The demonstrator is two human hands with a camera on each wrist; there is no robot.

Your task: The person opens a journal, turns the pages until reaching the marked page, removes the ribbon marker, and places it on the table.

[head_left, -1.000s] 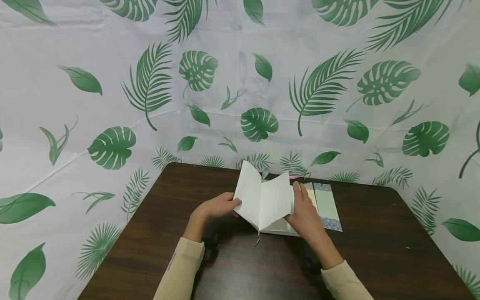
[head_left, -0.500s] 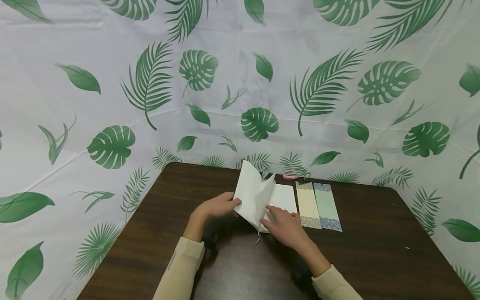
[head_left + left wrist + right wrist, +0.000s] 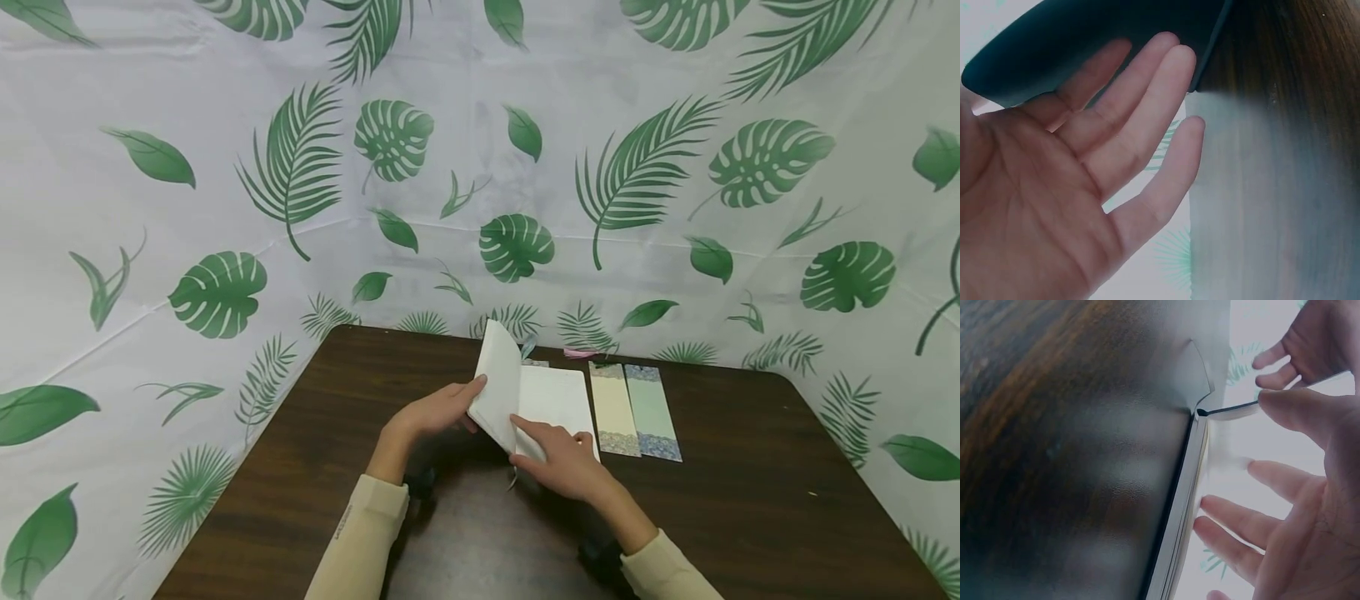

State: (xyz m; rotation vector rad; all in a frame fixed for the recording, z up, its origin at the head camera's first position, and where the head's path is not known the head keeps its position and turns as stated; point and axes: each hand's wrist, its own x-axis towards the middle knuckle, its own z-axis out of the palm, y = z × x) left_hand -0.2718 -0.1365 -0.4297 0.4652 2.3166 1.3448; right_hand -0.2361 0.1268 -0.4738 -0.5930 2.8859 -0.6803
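An open notebook [image 3: 557, 398] with blank white pages and a dark cover [image 3: 1097, 47] rests on the table, its left side raised at a slant. My left hand [image 3: 431, 412] holds that raised side, thumb on the page and fingers behind the cover. My right hand [image 3: 566, 460] reaches over the lower part of the notebook, index finger near the centre fold. In the right wrist view, the fingertips [image 3: 1207, 503] of this hand are right at the page edges, with the thumb beside the raised cover's edge. A thin ribbon [image 3: 1200, 359] sticks out from the spine.
Right of the notebook lie a cream paper strip [image 3: 615, 408] and a pale green strip [image 3: 653, 412], both with patterned ends. A pink tassel [image 3: 580, 353] and a light blue one [image 3: 528, 346] are behind. A leaf-print cloth [image 3: 450, 167] hangs beyond the dark wooden table [image 3: 750, 483].
My right hand has moved left from the notebook's right edge to the fold. The loose right-hand page has turned over to the left, leaving a flat page showing. My left hand stays in place.
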